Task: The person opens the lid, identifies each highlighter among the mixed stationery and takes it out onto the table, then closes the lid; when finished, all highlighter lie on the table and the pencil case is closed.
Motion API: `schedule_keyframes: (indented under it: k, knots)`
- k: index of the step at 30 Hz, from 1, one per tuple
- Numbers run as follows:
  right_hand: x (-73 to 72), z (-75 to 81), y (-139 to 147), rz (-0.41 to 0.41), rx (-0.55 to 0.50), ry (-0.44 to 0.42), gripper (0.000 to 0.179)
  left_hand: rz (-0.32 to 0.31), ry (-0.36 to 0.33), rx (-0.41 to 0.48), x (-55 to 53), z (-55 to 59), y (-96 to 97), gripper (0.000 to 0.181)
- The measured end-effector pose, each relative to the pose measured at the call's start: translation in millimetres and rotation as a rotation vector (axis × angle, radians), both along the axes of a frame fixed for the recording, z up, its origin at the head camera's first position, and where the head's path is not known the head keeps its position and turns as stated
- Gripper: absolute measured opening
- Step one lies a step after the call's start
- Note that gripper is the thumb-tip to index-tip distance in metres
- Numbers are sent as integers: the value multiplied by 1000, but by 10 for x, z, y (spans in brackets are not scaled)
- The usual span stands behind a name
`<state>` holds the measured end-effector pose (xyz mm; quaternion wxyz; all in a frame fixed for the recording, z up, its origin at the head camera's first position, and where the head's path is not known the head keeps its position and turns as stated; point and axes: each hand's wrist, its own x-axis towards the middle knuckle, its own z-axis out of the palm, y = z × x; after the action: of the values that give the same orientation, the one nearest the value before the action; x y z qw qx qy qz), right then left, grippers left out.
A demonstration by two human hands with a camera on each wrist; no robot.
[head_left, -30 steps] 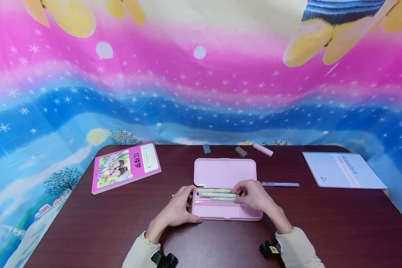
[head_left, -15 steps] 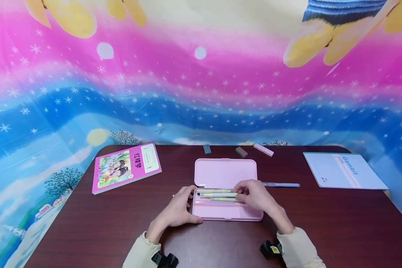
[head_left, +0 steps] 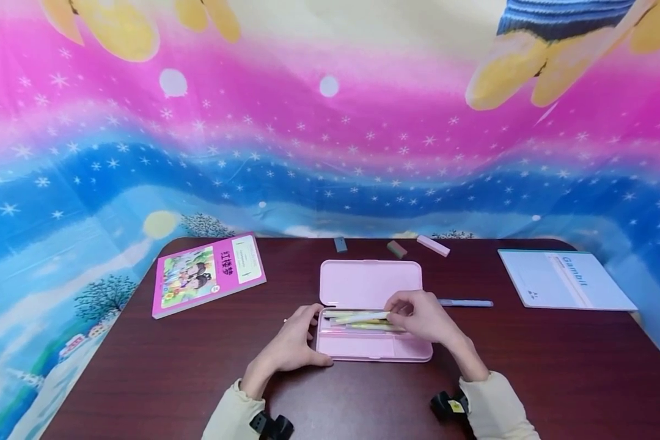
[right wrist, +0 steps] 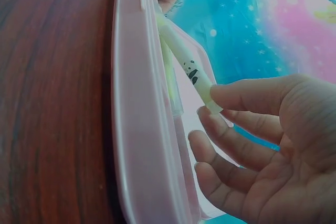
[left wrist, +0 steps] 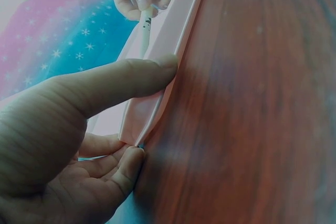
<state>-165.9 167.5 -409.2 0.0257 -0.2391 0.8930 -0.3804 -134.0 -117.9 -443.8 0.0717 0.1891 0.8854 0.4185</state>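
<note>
A pink pencil case (head_left: 357, 348) lies on the table with its lid (head_left: 371, 285) folded back. My left hand (head_left: 290, 342) holds its left end; in the left wrist view the thumb (left wrist: 131, 80) lies over the front wall and the fingers are at the corner. My right hand (head_left: 425, 315) is over the right part of the case. Its thumb and index finger pinch the end of a pale yellow-green pen with a panda print (right wrist: 184, 59), tilted with this end raised above the case wall. Several more pale pens (head_left: 371, 327) lie in the back compartment beneath it.
A capped pen (head_left: 467, 303) lies right of the case. Behind the lid are a grey eraser (head_left: 340, 244), a brown-green eraser (head_left: 396, 249) and a pink-and-white block (head_left: 432, 245). A pink book (head_left: 208, 275) lies at left, a notebook (head_left: 563, 281) at right. A printed cloth (head_left: 286, 140) hangs behind.
My right hand has risen slightly and shifted a little right, lifting the near end of the pinched pen so that it slants over the others. The left hand stays in place.
</note>
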Motion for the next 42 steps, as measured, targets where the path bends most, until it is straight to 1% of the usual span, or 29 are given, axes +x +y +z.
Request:
schedule_keyframes:
  k: [4,9,13,18,22,25,28,32,37,42]
  knots:
    - [5,28,12,-6,-17,-7,5,0,-4,8,-2,2,6,91]
    - [5,51,26,-24,-67,-38,4,1,7,5,-14,-4,-4,93]
    - [7,57,36,-24,-103,-59,4,-6,-2,14,-20,-3,-26,94]
    - [12,58,42,-33,-123,-80,4,-23,6,36,-25,1,-55,95]
    - [7,62,42,-39,-126,-84,4,-32,16,74,-35,-1,-63,96]
    - [5,61,46,-39,-135,-86,4,-41,9,98,-39,-3,-65,96]
    - [9,62,54,-42,-152,-103,6,-41,1,103,-38,-8,-70,95]
    - [25,81,67,-68,-212,-139,9,-49,3,96,-44,-18,-74,93]
    - [31,109,81,-116,-292,-136,12,-56,9,90,-57,-23,-76,93]
    - [21,132,141,-126,-358,-180,15,-52,-2,88,-50,-18,-78,92]
